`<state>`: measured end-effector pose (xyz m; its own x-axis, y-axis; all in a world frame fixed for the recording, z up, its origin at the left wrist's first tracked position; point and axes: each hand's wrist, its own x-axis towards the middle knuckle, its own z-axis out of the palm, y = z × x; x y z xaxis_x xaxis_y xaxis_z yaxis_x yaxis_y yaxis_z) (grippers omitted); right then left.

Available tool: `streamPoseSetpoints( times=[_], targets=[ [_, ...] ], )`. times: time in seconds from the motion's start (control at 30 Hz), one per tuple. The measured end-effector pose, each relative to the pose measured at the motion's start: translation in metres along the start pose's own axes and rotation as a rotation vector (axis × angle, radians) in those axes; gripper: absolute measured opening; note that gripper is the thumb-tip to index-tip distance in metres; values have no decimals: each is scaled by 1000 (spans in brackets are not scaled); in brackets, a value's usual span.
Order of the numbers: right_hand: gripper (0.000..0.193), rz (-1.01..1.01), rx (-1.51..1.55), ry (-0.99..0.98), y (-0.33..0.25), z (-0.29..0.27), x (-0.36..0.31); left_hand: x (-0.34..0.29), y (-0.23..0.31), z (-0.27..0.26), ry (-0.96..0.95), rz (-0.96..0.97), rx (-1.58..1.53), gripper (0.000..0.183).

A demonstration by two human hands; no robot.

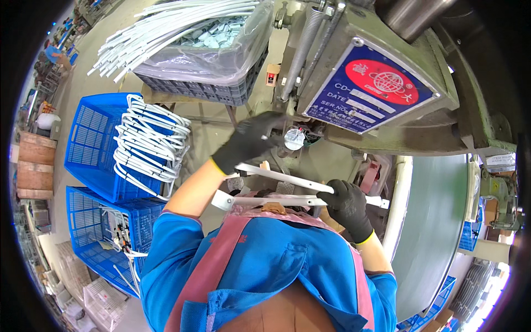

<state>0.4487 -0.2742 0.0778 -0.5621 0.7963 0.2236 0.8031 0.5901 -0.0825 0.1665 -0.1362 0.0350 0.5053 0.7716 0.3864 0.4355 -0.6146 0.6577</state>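
Observation:
Two white metal bars lie across in front of my body: an upper bar [293, 179] with small holes along it and a lower bar [271, 201] with a wider, flattened left end. My right hand [348, 209], in a black glove with a yellow cuff, is closed around the upper bar near its right part; the lower bar passes beside these fingers. My left hand [249, 143], gloved the same way, is raised above the left end of the upper bar, close to a round silver machine part [294, 139]. Its fingers are blurred, so any grip is unclear.
A large machine head with a blue and red plate [370, 88] overhangs the front right. At right stands a green work surface [434, 205]. Left are blue crates [99, 149] with bent white tubes [149, 141]. A grey bagged crate [204, 83] bears long white tubes [166, 27].

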Motion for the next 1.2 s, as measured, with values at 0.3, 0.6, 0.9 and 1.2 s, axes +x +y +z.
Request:
streamPoseSetpoints(
  times=[0.3,0.6,0.9,1.2],
  targets=[
    [27,51,53,12,6,13,64,-58,-43,-85,-328,-508,-298,30],
    [32,119,117,121,19,24,80,-26,-48,-100,-129,-505,-476,20],
    [30,112,144,266,28,50,73,-8,-52,-101,-120,-475,-376,24],
    [30,202,299,76,21,43,69,-19,-55,-99,-135,-450,-352,23]
  ],
)
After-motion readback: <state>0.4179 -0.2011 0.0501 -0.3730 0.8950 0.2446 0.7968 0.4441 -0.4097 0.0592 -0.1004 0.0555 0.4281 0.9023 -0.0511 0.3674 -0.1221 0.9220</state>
